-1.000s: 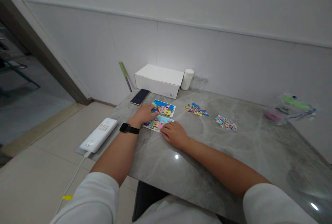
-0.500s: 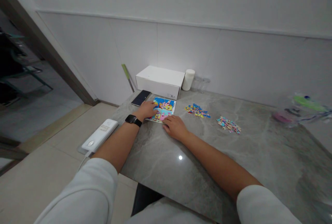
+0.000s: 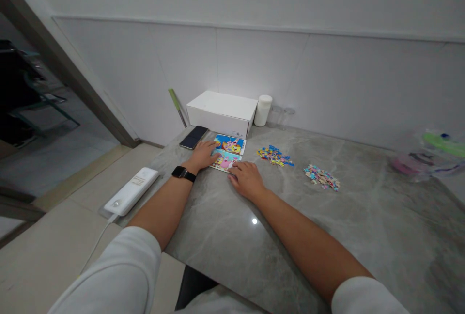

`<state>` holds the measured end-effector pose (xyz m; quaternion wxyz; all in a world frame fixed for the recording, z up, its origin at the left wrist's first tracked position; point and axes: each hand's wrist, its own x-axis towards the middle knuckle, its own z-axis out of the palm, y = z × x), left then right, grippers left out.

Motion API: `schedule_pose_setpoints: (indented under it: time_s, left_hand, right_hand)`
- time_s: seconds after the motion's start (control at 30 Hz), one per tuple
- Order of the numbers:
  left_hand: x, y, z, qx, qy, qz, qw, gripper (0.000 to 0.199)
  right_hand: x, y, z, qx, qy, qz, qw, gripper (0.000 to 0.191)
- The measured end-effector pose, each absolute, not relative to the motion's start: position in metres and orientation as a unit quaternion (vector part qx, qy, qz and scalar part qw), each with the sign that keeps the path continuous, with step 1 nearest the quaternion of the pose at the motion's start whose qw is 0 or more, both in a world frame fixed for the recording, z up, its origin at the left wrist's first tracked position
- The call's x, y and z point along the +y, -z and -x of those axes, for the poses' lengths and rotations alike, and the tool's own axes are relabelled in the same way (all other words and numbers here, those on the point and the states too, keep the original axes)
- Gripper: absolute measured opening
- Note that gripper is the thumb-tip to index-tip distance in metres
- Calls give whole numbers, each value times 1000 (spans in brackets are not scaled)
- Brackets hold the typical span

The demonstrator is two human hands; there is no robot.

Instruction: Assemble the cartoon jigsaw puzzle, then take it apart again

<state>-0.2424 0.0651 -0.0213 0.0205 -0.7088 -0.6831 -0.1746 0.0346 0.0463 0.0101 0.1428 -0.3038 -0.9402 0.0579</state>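
Note:
Two colourful cartoon picture cards (image 3: 229,145) lie one behind the other on the grey marbled table (image 3: 218,227). My left hand (image 3: 204,154), with a black watch on the wrist, rests on their left edge, fingers spread. At the lower right corner of the near card, my right hand (image 3: 247,178) lies with its fingertips on the edge, fingers stretched out. To the right is a pile of blue and yellow jigsaw pieces (image 3: 275,156). Farther right sits a second pile of paler jigsaw pieces (image 3: 321,177). Neither hand touches the piles.
Behind the cards stand a white box (image 3: 221,113), a white canister (image 3: 263,110) and clear glasses (image 3: 281,117) near the wall. A phone (image 3: 193,137) lies at the left. A white power strip (image 3: 132,191) is at the left edge, a plastic bag (image 3: 428,156) at far right.
The view has shifted slightly. Both hands stay at the cards, with my left fingers drawn a little toward the left edge, showing more of the pictures.

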Motion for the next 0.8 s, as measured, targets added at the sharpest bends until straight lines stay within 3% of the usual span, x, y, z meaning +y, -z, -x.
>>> schedule_pose_setpoints:
  time_s: [0.2,0.8]
  left_hand:
    - [66,19,243,-670,199,715,12,45]
    - [73,24,246,-650,204,732,-10,51]
  right_hand:
    - [47,-16,-35,-940,-62,314,118,32]
    - [50,-15,-33,-928,-68,351,104,28]
